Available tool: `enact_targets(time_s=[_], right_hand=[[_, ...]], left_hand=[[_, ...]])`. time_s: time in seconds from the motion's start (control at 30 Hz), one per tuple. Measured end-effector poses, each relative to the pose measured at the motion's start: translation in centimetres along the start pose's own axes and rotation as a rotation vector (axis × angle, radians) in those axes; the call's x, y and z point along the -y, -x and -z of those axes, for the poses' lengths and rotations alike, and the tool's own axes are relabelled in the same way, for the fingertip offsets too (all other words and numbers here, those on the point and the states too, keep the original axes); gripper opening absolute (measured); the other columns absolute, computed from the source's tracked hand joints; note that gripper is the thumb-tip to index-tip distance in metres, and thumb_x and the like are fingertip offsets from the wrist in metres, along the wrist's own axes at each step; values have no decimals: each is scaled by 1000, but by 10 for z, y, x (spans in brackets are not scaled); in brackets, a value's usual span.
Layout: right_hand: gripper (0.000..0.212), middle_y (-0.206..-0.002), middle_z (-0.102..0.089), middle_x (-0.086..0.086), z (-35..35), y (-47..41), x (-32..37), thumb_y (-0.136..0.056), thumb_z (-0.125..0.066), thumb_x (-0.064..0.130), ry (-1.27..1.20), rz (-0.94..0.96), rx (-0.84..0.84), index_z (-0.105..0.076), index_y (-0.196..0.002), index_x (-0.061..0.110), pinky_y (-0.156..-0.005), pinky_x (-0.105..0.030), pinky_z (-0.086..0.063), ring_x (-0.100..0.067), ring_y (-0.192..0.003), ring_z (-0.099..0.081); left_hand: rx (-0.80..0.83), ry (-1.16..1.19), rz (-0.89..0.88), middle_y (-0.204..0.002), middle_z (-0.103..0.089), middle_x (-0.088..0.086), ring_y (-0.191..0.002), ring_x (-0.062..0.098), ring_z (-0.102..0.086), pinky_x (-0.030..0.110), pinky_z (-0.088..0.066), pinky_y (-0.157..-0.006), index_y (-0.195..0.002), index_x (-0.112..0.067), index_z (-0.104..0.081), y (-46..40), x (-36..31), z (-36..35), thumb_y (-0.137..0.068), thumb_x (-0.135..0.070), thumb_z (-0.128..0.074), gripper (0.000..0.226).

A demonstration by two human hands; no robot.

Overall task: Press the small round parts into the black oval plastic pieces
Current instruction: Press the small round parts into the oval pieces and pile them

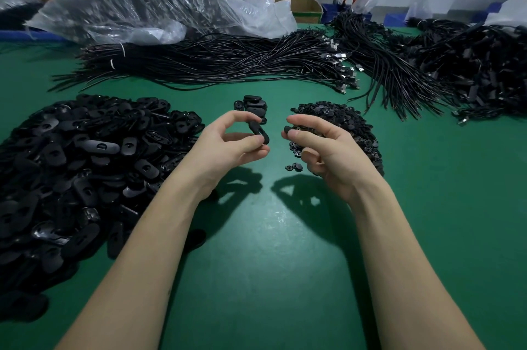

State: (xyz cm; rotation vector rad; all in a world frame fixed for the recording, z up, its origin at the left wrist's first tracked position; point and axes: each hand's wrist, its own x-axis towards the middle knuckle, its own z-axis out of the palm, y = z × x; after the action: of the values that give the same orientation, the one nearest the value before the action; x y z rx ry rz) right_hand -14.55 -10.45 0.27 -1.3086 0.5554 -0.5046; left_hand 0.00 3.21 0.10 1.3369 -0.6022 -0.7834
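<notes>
The left hand (228, 144) pinches a black oval piece (259, 132) between curled thumb and fingertips. The right hand (322, 150) pinches a small round part (287, 129), mostly hidden by its fingertips.

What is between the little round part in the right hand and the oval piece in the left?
Nothing visible. The right hand pinches a small round part, the left hand holds a black oval piece, and only open air above the green table separates them.
</notes>
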Motion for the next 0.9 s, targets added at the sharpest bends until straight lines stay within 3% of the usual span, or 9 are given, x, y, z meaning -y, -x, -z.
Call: enact_targets(time_s=[0.2,0.3,0.47,0.57,0.67,0.8,0.9], right_hand=[[13,-98,-79,-3,-4,2,1,-89,-75,9,13,-4,-13,-77,-97,20,-42,-10,-33,-5,-39,-39],[9,-102,-80,-5,-5,1,1,-89,-76,13,16,-23,-23,-72,-95,18,-40,-11,-32,-5,-38,-41],[7,-90,-78,6,-6,1,2,-87,-78,17,-1,-76,-50,-76,-93,20,-39,-13,-26,-4,-43,-39],[8,-84,-75,8,-8,0,3,-86,-79,17,13,-86,-85,-78,-94,19,-39,-14,-25,-4,-43,-38],[7,-81,-71,7,-14,0,4,-84,-82,17,41,-74,-114,-80,-91,19,-39,-14,-26,-4,-42,-39],[3,-76,-72,12,-23,0,6,-82,-84,25,178,-30,-163,-81,-83,26,-43,-14,-33,-2,-44,-45],[10,-63,-67,15,-29,1,6,-83,-84,25,250,36,-209,-80,-75,28,-45,-12,-38,2,-44,-48]], left_hand=[[10,19,-18,-100,-76,21,-91,28,-76,24,-59,-83,-108,-9,-68,0,0,1,-91,1,-71,20],[36,-10,-36,-99,-78,16,-96,29,-76,25,-59,-85,-109,-8,-67,-2,2,3,-90,3,-72,23],[12,-122,-72,-101,-79,8,-98,24,-74,42,-53,-104,-108,-18,-71,-3,2,6,-84,-6,-80,28],[3,-104,-84,-101,-79,9,-103,28,-74,44,-51,-106,-107,-18,-72,-2,1,4,-79,-9,-82,31],[-30,-152,-128,-97,-79,4,-94,20,-75,37,-52,-102,-101,-20,-71,-2,1,2,-83,-6,-82,26],[-48,-185,-167,-91,-80,-1,-85,9,-74,17,-52,-80,-99,-19,-70,-1,1,0,-81,-5,-83,26],[-42,-199,-199,-92,-80,0,-88,13,-76,17,-54,-80,-98,-18,-70,-1,1,-1,-81,-4,-83,26]])
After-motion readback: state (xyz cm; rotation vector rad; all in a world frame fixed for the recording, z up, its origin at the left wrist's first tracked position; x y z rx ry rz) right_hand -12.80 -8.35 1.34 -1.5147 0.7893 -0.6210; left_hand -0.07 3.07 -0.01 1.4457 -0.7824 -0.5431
